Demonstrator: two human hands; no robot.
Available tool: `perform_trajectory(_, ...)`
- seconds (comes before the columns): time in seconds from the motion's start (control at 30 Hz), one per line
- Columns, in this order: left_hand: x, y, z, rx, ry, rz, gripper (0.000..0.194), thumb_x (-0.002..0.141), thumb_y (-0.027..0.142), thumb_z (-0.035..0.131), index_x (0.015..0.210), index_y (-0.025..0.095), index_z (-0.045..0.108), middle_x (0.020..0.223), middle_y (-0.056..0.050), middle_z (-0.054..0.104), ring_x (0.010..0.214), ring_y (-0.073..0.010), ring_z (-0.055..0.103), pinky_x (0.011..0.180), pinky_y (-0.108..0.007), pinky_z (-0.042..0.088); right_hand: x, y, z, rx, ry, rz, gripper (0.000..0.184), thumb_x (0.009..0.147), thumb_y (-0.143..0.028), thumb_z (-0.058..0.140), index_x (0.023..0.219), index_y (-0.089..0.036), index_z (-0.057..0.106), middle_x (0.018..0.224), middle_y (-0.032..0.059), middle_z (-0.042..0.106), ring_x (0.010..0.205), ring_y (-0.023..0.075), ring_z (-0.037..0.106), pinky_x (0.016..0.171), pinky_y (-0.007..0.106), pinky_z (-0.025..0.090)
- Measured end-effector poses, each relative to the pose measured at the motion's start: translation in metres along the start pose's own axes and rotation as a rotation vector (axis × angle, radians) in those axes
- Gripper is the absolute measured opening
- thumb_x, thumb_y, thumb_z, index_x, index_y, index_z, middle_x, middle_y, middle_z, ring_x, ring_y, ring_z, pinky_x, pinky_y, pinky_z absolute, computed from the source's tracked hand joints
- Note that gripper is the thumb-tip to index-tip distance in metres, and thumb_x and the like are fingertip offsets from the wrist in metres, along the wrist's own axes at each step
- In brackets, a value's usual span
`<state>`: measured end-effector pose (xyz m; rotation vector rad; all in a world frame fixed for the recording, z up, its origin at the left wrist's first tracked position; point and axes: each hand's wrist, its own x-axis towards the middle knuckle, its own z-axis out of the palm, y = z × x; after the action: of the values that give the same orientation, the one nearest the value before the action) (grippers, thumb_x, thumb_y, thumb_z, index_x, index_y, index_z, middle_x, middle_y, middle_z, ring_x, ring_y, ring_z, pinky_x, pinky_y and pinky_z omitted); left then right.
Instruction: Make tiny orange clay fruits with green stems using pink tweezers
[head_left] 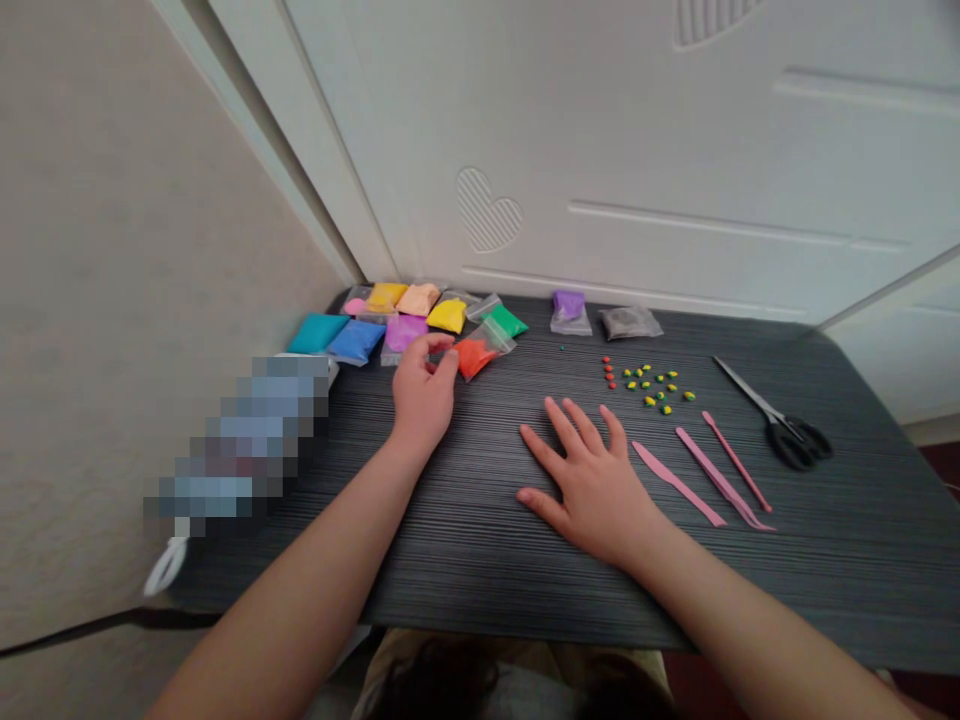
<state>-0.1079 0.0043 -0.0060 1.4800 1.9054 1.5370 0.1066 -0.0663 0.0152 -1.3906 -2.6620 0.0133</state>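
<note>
My left hand reaches to the back left of the dark table, its fingers curled and pinching the corner of a small clear bag of orange clay. My right hand lies flat on the tabletop with its fingers spread, holding nothing. Around the orange bag lie several more clay bags: teal, blue, magenta, yellow and green.
A purple bag and a grey-brown bag lie further right. Several tiny clay pieces are scattered beside three pink modelling tools and black scissors. A white panelled door stands behind the table.
</note>
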Motion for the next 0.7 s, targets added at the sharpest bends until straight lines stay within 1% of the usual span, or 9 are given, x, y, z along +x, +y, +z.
perform_trajectory(0.07,0.000,-0.001,0.000,0.001,-0.004,-0.004,0.020,0.075,0.028,0.052,0.091,0.020,0.060,0.092,0.000,0.062,0.072,-0.0129,0.055,0.067,-0.026,0.043,0.001,0.001,0.001,-0.003,0.019,0.024,0.059,0.082,-0.059,0.027,0.129,-0.027,0.038,0.143,0.0106,0.024,0.131,0.0278,0.017,0.102,0.054,0.006)
perform_trajectory(0.17,0.001,-0.001,0.001,0.009,-0.011,0.002,0.021,0.075,0.028,0.051,0.092,0.020,0.060,0.093,-0.001,0.062,0.072,-0.0133,0.056,0.068,-0.027,0.043,0.006,0.007,0.003,-0.014,0.084,0.102,0.058,0.082,-0.058,0.030,0.128,-0.024,0.040,0.142,0.0126,0.026,0.130,0.0291,0.019,0.101,0.055,0.007)
perform_trajectory(0.27,0.001,-0.001,0.001,0.024,-0.013,0.012,0.022,0.075,0.028,0.051,0.093,0.019,0.060,0.093,-0.002,0.062,0.075,-0.0143,0.056,0.069,-0.028,0.043,0.008,0.012,0.004,0.009,0.147,0.130,0.056,0.082,-0.055,0.034,0.125,-0.021,0.043,0.138,0.0126,0.032,0.129,0.0268,0.023,0.103,0.053,0.006)
perform_trajectory(0.37,0.000,-0.001,0.002,0.025,-0.012,0.028,0.022,0.075,0.027,0.050,0.093,0.019,0.059,0.094,-0.002,0.062,0.080,-0.0157,0.056,0.071,-0.029,0.043,0.009,0.013,0.005,0.061,0.197,0.155,0.042,0.083,-0.048,0.040,0.113,-0.022,0.053,0.131,0.0096,0.043,0.126,0.0239,0.029,0.104,0.050,0.006)
perform_trajectory(0.47,0.000,-0.002,0.002,0.011,-0.017,0.042,0.021,0.075,0.026,0.049,0.093,0.019,0.059,0.094,-0.003,0.061,0.083,-0.0164,0.056,0.071,-0.029,0.043,0.012,0.013,0.009,0.113,0.248,0.168,0.027,0.082,-0.039,0.046,0.098,-0.023,0.059,0.124,0.0071,0.050,0.122,0.0228,0.034,0.104,0.049,0.007)
perform_trajectory(0.6,0.000,-0.002,0.000,0.018,-0.026,0.040,0.022,0.075,0.028,0.049,0.093,0.019,0.059,0.093,-0.003,0.061,0.079,-0.0163,0.056,0.069,-0.029,0.043,0.019,0.015,0.015,0.187,0.292,0.168,0.016,0.080,-0.033,0.050,0.087,-0.024,0.061,0.115,0.0040,0.056,0.116,0.0211,0.042,0.102,0.049,0.010)
perform_trajectory(0.7,0.001,-0.004,0.000,0.025,-0.030,0.038,0.022,0.075,0.029,0.049,0.092,0.019,0.059,0.093,-0.003,0.061,0.078,-0.0164,0.056,0.070,-0.030,0.043,0.021,0.018,0.016,0.223,0.301,0.173,0.013,0.081,-0.030,0.050,0.082,-0.025,0.062,0.111,0.0017,0.058,0.112,0.0201,0.045,0.101,0.049,0.012)
